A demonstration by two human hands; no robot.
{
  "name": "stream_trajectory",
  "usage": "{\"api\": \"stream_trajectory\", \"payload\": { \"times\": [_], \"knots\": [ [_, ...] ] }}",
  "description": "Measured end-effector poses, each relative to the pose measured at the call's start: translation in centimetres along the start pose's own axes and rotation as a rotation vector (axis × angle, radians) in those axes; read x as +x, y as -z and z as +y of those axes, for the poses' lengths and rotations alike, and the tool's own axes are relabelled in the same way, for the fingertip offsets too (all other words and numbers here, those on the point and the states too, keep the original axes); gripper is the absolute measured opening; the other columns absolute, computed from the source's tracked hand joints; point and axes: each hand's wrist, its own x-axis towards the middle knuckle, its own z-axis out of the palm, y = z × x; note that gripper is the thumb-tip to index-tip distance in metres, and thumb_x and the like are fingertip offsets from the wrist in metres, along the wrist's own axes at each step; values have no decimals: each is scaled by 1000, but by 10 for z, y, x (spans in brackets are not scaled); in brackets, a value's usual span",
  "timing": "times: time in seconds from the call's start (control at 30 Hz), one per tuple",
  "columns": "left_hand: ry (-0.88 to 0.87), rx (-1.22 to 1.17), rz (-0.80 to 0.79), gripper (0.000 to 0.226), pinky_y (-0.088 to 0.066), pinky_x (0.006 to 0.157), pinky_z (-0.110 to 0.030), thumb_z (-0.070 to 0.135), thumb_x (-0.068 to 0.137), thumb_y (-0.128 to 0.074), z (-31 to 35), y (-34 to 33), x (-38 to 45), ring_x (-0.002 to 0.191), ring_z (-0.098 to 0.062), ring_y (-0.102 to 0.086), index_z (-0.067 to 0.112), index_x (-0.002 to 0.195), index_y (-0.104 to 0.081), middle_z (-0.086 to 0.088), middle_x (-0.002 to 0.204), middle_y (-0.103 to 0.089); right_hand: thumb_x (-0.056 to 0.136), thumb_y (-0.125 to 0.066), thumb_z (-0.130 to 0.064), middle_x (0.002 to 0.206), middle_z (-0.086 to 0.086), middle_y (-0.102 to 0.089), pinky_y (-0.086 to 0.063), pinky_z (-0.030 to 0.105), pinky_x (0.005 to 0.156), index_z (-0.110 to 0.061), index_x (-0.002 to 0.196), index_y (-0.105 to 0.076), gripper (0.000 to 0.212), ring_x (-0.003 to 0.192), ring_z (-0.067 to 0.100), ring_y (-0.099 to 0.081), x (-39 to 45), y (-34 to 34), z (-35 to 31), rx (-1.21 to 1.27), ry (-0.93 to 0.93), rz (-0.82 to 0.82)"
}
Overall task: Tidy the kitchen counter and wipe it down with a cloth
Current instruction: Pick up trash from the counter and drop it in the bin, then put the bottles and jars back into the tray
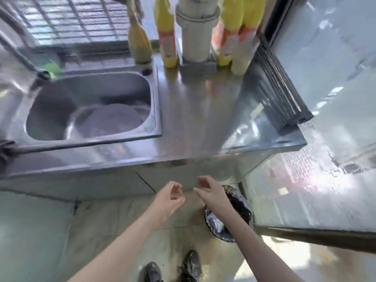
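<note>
Both hands, left hand (pixel 171 197) and right hand (pixel 209 188), hang empty, fingers loosely apart, over the bin (pixel 234 212); beyond, the table (pixel 203 110) looks tidied, no cloth visible, so fetching one probably comes next

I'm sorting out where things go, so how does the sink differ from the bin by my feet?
The sink is bare shiny steel, while the bin is lined with a dark plastic bag. The sink is sunk into the counter; the bin stands on the floor below the counter's front edge, under the right hand. The sink is roughly rectangular with rounded corners, the bin round. Both are open on top.
</note>
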Motion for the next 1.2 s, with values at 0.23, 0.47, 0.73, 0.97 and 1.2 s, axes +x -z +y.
{"api": "stream_trajectory", "payload": {
  "times": [0.23,0.47,0.73,0.97,1.2],
  "knots": [
    [34,-67,310,26,-44,76,-22,16,83,-63,12,126,-89,99,-17,-58,20,106,-51,1,104,-58,81,-67,-13,100,3,-64,-47,27,93,-13,106,-59,27,97,16,-61,-14,-57,-141,-157,213,-245],
    [70,-170,677,26,-41,81,-22,8,81,-64,-34,257,-192,90,-15,-53,18,99,-47,-1,93,-55,82,-67,-14,101,5,-64,-50,31,92,-18,104,-58,24,99,19,-62,-32,-172,-249,-346,429,-550],
    [244,-181,935,28,-41,69,-12,4,81,-64,-130,362,-315,72,-4,-51,17,95,-44,-2,91,-51,78,-64,-4,98,10,-65,-47,37,87,1,105,-60,27,99,29,-62,-70,-332,-330,-647,737,-797],
    [425,-191,984,34,-44,83,-29,9,81,-64,-205,422,-364,84,-18,-50,10,111,-50,-6,98,-50,83,-64,-17,118,11,-63,-44,30,92,-6,118,-56,38,111,26,-58,-86,-461,-373,-849,853,-939],
    [555,-270,1034,34,-45,82,-27,15,81,-65,-269,458,-382,89,-17,-54,13,112,-51,-4,105,-53,84,-57,-11,125,11,-57,-47,35,92,-6,124,-50,41,114,28,-54,-109,-577,-389,-870,822,-1021]
  ]
}}
